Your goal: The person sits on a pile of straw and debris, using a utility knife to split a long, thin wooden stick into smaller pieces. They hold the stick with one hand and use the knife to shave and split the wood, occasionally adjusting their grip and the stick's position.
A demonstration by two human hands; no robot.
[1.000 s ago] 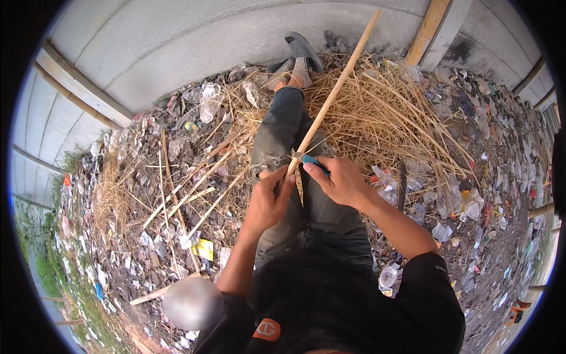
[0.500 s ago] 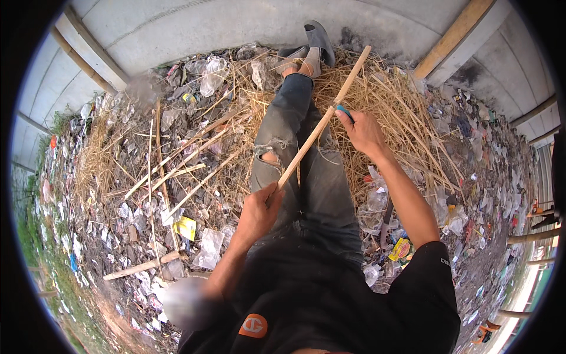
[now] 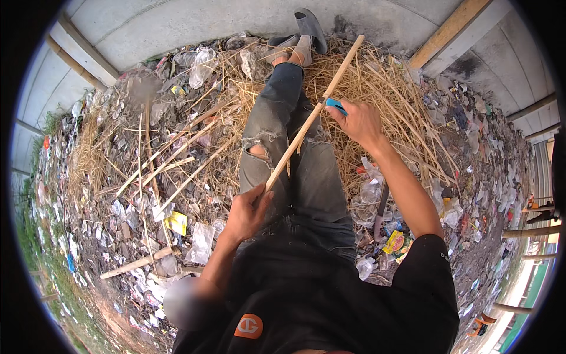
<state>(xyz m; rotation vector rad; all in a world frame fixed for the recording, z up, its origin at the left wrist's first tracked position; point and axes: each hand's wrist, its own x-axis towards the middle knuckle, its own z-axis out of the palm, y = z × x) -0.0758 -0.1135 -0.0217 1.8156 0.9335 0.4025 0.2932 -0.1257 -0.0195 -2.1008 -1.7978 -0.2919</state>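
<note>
A long pale bamboo strip [image 3: 298,140] slants across my legs, its far end reaching past the knees toward the wall. My left hand [image 3: 246,213] is closed round its near end, close to my lap. At about the middle of the strip my right hand [image 3: 361,124] grips a small blue tool [image 3: 336,106] that looks like a box cutter. The tool's tip lies against or very near the strip; its blade is too small to make out. A thin sliver hangs beneath the strip over my thighs.
My outstretched legs [image 3: 265,127] lie on straw [image 3: 383,100] and scattered litter. More bamboo strips [image 3: 177,150] and a thick stick [image 3: 137,264] lie at left. A dark long-bladed tool [image 3: 381,212] rests beside my right thigh. A grey concrete wall [image 3: 236,20] stands beyond my feet.
The whole view has shifted slightly. My right hand has slid a little toward me along the strip and turned, showing more of the blue tool. My left hand keeps its hold.
</note>
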